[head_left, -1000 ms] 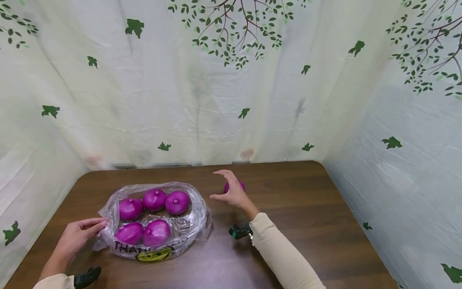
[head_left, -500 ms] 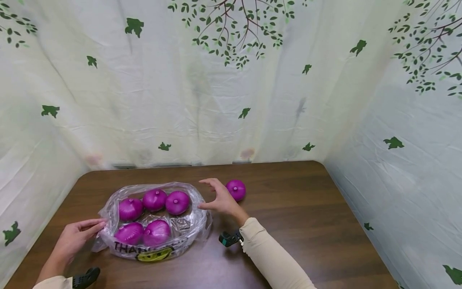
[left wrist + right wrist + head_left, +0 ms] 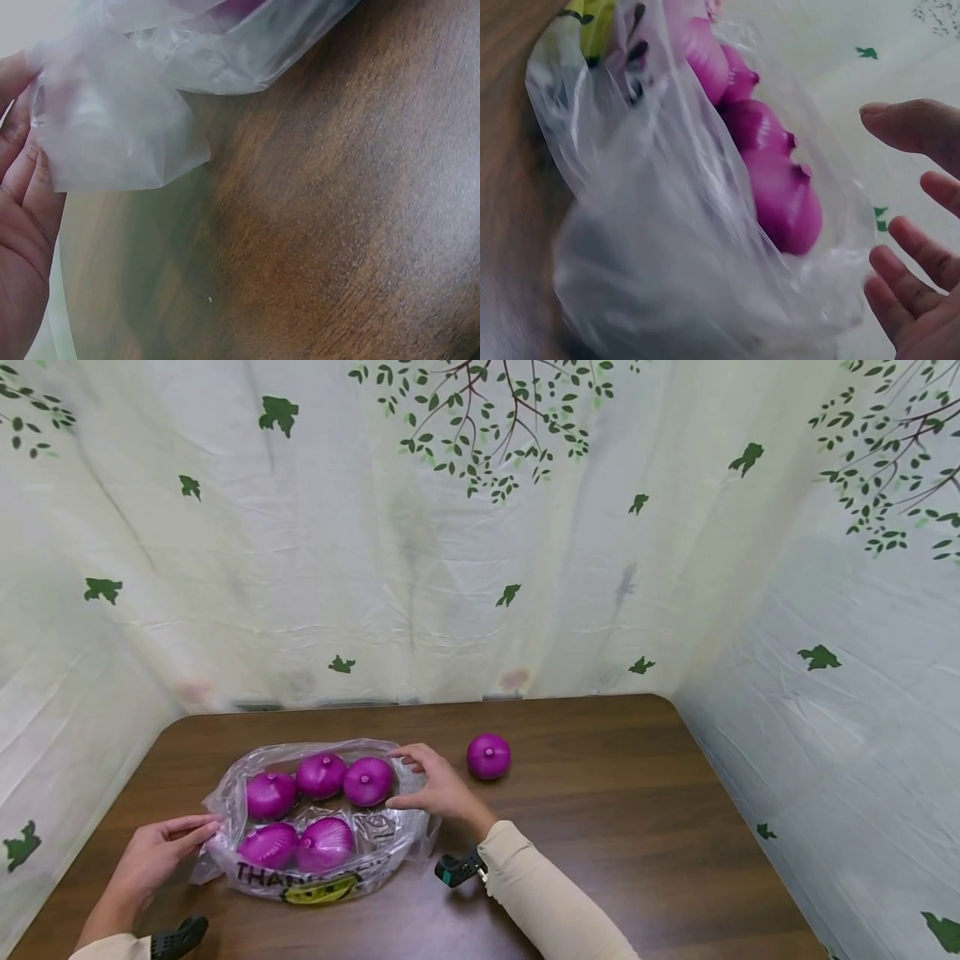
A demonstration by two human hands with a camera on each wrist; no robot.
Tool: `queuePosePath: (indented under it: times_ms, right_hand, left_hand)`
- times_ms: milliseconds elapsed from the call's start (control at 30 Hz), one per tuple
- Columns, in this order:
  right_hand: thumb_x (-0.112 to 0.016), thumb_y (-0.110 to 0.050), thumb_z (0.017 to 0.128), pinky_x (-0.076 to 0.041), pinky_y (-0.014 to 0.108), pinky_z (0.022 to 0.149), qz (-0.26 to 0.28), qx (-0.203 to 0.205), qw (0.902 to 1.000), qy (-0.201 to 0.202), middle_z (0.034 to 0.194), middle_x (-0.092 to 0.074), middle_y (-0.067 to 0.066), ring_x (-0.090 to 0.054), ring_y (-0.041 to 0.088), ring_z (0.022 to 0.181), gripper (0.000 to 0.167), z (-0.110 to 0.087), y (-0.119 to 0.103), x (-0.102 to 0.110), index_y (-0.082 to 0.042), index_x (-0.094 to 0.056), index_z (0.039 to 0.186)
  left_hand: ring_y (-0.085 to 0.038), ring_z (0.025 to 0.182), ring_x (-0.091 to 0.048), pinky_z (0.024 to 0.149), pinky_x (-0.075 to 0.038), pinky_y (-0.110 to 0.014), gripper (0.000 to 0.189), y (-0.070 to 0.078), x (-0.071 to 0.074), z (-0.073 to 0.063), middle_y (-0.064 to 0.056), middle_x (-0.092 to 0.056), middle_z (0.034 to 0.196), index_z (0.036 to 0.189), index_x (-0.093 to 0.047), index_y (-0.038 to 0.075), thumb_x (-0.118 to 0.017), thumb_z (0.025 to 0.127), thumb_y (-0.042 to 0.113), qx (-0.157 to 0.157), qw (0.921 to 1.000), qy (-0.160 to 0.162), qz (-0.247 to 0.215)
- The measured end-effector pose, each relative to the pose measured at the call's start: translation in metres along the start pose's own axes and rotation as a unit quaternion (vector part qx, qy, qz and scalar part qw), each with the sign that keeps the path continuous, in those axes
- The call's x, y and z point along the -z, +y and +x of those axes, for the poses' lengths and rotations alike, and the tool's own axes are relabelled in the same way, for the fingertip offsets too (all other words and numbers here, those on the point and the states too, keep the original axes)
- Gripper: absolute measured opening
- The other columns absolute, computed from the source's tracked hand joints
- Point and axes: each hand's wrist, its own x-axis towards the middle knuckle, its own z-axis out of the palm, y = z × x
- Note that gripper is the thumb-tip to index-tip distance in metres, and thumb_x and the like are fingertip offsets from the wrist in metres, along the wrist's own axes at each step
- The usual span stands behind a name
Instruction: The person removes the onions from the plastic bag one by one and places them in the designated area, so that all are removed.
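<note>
A clear plastic bag (image 3: 416, 839) with a yellow smiley and black lettering lies with its mouth wide on the table, several purple onions (image 3: 325, 843) inside. My left hand (image 3: 153, 860) pinches the left edge of the bag; in the left wrist view its thumb and fingers (image 3: 34, 176) hold the plastic. My right hand (image 3: 442, 789), thumb and fingers spread, is over the bag's right rim, close to the back-right onion (image 3: 368, 781). The right wrist view shows this hand (image 3: 919, 300) holding nothing, beside an onion (image 3: 784, 202). A single onion (image 3: 489, 757) sits outside the bag.
The brown wooden table (image 3: 622, 827) has rounded far corners. Pale curtains (image 3: 450, 552) with green leaf prints hang behind it and at both sides. Bare wood lies right of the lone onion.
My right hand has moved left and slightly toward me, from in front of the lone onion to the bag's right rim, uncovering that onion. The left hand stays at the bag's edge.
</note>
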Motion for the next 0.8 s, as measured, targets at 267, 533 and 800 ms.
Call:
queuePosePath:
  times_ms: [267, 533, 800]
  right_hand:
    - [-0.084, -0.013, 0.074, -0.046, 0.033, 0.096, -0.03, 0.021, 0.9993, -0.01, 0.124, -0.057, 0.01, -0.056, 0.025, 0.112, 0.061, 0.001, -0.008, -0.017, -0.005, -0.057, 0.127]
    - [-0.084, -0.006, 0.072, -0.046, 0.024, 0.093, -0.028, 0.04, 0.9981, -0.039, 0.122, -0.059, 0.013, -0.057, 0.023, 0.11, 0.06, 0.002, -0.013, -0.034, -0.002, -0.056, 0.126]
    - [-0.079, -0.013, 0.08, -0.046, 0.016, 0.088, -0.083, 0.03, 0.9922, -0.088, 0.122, -0.057, 0.008, -0.059, 0.016, 0.108, 0.051, 0.005, -0.014, -0.049, -0.004, -0.058, 0.126]
  left_hand:
    - [0.009, 0.077, -0.052, 0.068, -0.051, -0.018, 0.056, 0.001, 0.0, 0.001, -0.002, -0.069, 0.103, 0.117, -0.064, -0.008, -0.064, 0.091, 0.042, 0.012, 0.9999, 0.003, -0.001]
    - [0.011, 0.078, -0.052, 0.068, -0.051, -0.018, 0.058, 0.001, -0.003, 0.0, -0.002, -0.069, 0.103, 0.118, -0.062, -0.01, -0.064, 0.091, 0.042, -0.001, 1.0, 0.005, 0.006]
    - [0.013, 0.078, -0.05, 0.068, -0.05, -0.017, 0.057, 0.002, -0.002, -0.001, 0.004, -0.069, 0.102, 0.117, -0.064, -0.007, -0.064, 0.091, 0.043, 0.001, 0.9999, 0.005, 0.012]
